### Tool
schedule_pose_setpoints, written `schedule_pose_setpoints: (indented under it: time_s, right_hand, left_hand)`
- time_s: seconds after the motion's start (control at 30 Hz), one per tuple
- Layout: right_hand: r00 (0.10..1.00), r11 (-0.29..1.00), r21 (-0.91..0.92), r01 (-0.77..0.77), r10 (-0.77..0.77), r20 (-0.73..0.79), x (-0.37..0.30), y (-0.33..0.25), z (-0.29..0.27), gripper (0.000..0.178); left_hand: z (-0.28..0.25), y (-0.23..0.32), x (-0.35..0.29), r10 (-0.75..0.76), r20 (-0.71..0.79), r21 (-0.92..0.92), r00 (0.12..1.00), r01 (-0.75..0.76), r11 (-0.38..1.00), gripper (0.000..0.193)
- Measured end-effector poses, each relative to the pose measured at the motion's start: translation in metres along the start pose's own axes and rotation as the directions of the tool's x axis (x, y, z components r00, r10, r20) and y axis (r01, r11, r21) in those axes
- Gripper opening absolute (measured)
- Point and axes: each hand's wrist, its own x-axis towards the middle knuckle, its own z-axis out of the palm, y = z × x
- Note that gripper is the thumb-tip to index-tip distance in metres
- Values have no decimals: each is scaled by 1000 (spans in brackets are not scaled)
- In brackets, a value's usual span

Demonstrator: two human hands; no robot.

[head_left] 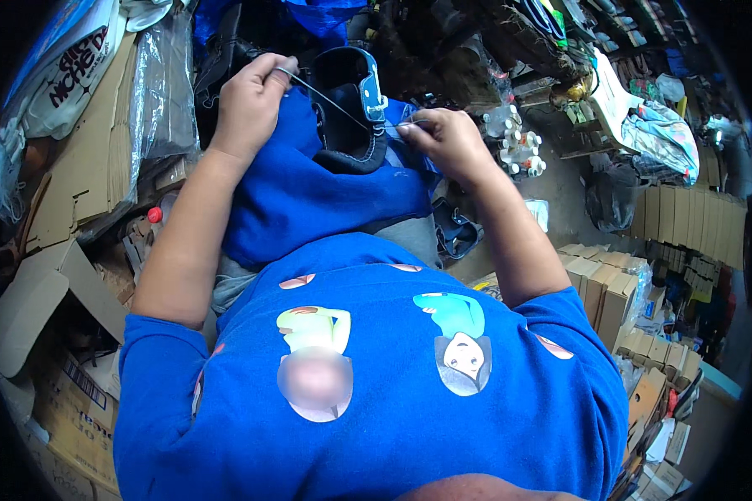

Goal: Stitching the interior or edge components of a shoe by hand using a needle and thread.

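A black sandal with a blue strap and pale fittings rests on a blue cloth across my lap. A pale thread runs taut from the sandal's edge up to my left hand, whose fingers are closed on it. To the right of the sandal, my right hand pinches thread close to the pale stitches at the edge. Whether a needle is also in those fingers is too small to tell.
Another dark sandal-like item lies on the floor at right. Beyond it stand several white-capped bottles. Cardboard sheets and an open carton crowd the left. Stacked boxes line the right.
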Motion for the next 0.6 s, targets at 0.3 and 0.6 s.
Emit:
schedule_pose_setpoints:
  time_s: [0.3, 0.6]
  right_hand:
    - [839, 841, -345, 416, -502, -212, 2, 27, 39, 31]
    - [819, 811, -393, 434, -536, -203, 0, 44, 42, 33]
  left_hand:
    - [27, 19, -11, -245, 369, -910, 897, 402, 102, 48]
    - [-26, 1, -14, -268, 377, -846, 886, 448, 290, 48]
